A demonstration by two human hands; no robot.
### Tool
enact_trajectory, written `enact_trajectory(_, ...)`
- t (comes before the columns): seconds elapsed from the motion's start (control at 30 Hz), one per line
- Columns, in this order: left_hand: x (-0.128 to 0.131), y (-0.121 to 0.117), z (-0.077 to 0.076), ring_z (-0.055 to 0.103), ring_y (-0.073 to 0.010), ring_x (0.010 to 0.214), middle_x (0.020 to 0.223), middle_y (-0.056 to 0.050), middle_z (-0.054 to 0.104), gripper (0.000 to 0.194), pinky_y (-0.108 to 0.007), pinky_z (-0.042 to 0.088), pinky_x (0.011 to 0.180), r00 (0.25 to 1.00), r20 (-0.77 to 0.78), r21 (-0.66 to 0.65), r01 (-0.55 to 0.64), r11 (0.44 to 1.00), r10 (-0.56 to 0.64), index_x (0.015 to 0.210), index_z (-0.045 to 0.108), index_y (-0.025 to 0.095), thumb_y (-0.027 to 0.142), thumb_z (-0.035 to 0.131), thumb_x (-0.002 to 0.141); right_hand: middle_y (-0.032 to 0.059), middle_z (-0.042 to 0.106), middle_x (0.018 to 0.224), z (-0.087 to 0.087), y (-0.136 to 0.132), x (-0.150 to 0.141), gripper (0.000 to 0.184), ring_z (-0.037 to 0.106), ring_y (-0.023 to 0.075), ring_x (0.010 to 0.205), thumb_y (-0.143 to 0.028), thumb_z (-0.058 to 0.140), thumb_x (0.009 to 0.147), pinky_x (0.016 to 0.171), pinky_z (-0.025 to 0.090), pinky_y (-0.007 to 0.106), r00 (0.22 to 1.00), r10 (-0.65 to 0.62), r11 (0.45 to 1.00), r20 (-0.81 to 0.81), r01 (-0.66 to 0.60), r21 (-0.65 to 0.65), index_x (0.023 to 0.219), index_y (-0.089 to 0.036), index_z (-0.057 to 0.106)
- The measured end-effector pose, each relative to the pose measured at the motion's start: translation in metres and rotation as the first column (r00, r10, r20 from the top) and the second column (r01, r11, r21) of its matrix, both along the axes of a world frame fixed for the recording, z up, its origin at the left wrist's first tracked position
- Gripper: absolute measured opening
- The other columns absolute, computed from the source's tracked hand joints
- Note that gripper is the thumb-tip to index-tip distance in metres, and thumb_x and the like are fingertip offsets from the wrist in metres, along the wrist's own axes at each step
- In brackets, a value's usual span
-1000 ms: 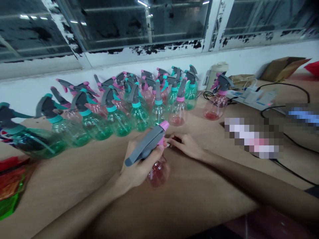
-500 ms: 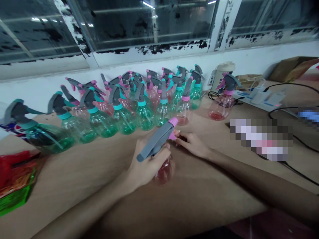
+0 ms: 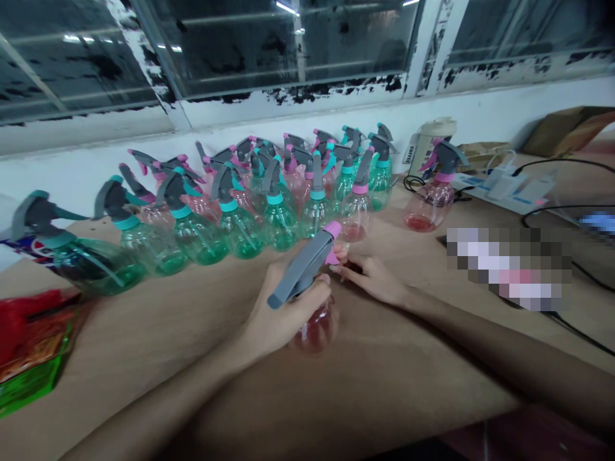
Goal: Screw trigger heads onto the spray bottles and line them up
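Could read COFFEE beside the front of a pale cup (image 3: 426, 142), back by the wall (image 3: 500, 99). Saw a round red, white and blue mark, much like Pepsi's, on a label (image 3: 41, 248) at the far left, partly hidden. Could not read the blurry red packet (image 3: 41, 326) below it. Held the bottle (image 3: 316, 330) in the left hand (image 3: 281, 307), over the middle of the table (image 3: 158, 320). Wrapped that hand snugly round the neck, with the thumb pointing up and right. Aimed the grey top's (image 3: 305, 266) pink tip away and to the right. Had the right hand (image 3: 372, 275) just beside the pink trigger (image 3: 331, 257), fingers bent. Could not tell whether pinching anything there or only near. Saw more bottles (image 3: 280, 224), green and pink, standing in rows behind, and one pink bottle (image 3: 425, 208) apart, near the cup.
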State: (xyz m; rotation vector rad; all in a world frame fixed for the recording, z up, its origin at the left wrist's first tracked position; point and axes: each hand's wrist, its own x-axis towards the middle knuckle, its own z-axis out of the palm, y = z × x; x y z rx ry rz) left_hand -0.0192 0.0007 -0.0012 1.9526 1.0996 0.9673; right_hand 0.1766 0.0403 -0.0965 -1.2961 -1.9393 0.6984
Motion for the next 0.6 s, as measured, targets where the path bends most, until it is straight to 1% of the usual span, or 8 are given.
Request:
enact_trajectory(0.1,-0.0004,0.0025,0.0009,0.05,-0.0133,0.047,0.05,0.005,0.051,0.009,-0.027,0.049,0.051,1.0,-0.002,0.002,0.011,1.0,-0.011,0.073,0.063,0.025,0.026,0.054,0.074,0.001,0.068,0.076,0.0006,-0.0002,0.0003,0.037,0.058,0.0152,0.067,-0.05,0.045,0.088,0.063,0.041,0.027,1.0,-0.005,1.0,0.006,0.005,0.001,0.083,-0.019,0.064)
enact_trajectory(0.17,-0.0001,0.0025,0.0021,0.05,-0.0132,0.045,0.048,0.006,0.048,0.008,-0.027,0.048,0.049,1.0,-0.006,0.006,0.015,1.0,-0.015,0.076,0.063,0.025,0.03,0.057,0.074,0.0013,0.069,0.079,0.0008,-0.0001,0.0006,0.036,0.059,0.0155,0.068,-0.05,0.045,0.088,0.063,0.042,0.027,1.0,0.006,1.0,0.001,-0.006,0.007,0.085,-0.019,0.065)
enact_trajectory(0.23,0.0009,0.001,0.0036,0.052,-0.0135,0.048,0.053,0.005,0.053,0.01,-0.028,0.05,0.052,0.999,-0.017,0.022,0.03,0.999,-0.03,0.081,0.063,0.025,0.032,0.06,0.074,0.0013,0.069,0.08,0.0013,-0.0002,0.0009,0.035,0.06,0.0156,0.07,-0.048,0.045,0.088,0.065,0.042,0.027,1.0,0.019,1.0,-0.01,-0.019,0.018,0.086,-0.019,0.065)
enact_trajectory(0.3,0.0024,-0.001,0.0052,0.056,-0.0142,0.055,0.065,0.003,0.06,0.012,-0.029,0.052,0.059,0.999,-0.022,0.051,0.04,0.998,-0.039,0.083,0.062,0.025,0.032,0.061,0.074,0.0011,0.069,0.078,0.0022,-0.0008,0.0011,0.035,0.06,0.0155,0.069,-0.047,0.044,0.089,0.065,0.042,0.027,1.0,0.029,0.999,-0.009,-0.029,0.016,0.084,-0.019,0.064)
enact_trajectory(0.37,0.004,-0.0027,0.0066,0.056,-0.014,0.058,0.066,0.003,0.06,0.008,-0.029,0.052,0.062,0.999,-0.021,0.073,0.034,0.997,-0.033,0.078,0.058,0.024,0.031,0.06,0.076,0.0013,0.068,0.078,0.003,-0.0014,0.0012,0.036,0.06,0.0157,0.069,-0.048,0.043,0.089,0.066,0.042,0.027,1.0,0.03,1.0,-0.003,-0.03,0.003,0.083,-0.019,0.064)
enact_trajectory(0.47,0.0053,-0.003,0.0079,0.055,-0.0131,0.057,0.061,0.004,0.056,0.013,-0.028,0.051,0.064,1.0,0.009,0.093,0.027,0.995,-0.028,0.067,0.053,0.023,0.029,0.059,0.076,0.0023,0.069,0.082,0.0025,-0.0012,0.0014,0.037,0.061,0.0168,0.074,-0.049,0.043,0.089,0.068,0.043,0.028,0.999,0.033,0.999,-0.005,-0.033,-0.011,0.084,-0.019,0.064)
enact_trajectory(0.53,0.0054,-0.0019,0.0084,0.058,-0.0139,0.063,0.067,0.003,0.06,0.01,-0.028,0.051,0.067,0.999,0.031,0.078,0.036,0.996,-0.038,0.069,0.056,0.023,0.029,0.059,0.075,0.0026,0.07,0.084,0.001,-0.0002,0.0017,0.035,0.062,0.0173,0.076,-0.048,0.044,0.088,0.07,0.043,0.029,0.999,0.036,0.999,-0.009,-0.036,-0.004,0.085,-0.019,0.064)
enact_trajectory(0.6,0.0051,-0.0007,0.0084,0.059,-0.0143,0.062,0.069,0.002,0.062,0.008,-0.028,0.051,0.064,0.999,0.015,0.013,0.043,0.999,-0.043,0.073,0.059,0.022,0.03,0.059,0.075,0.0026,0.07,0.084,-0.0004,0.0008,0.0018,0.035,0.062,0.0173,0.076,-0.047,0.045,0.088,0.069,0.043,0.028,0.999,0.034,0.999,-0.008,-0.034,0.007,0.085,-0.019,0.065)
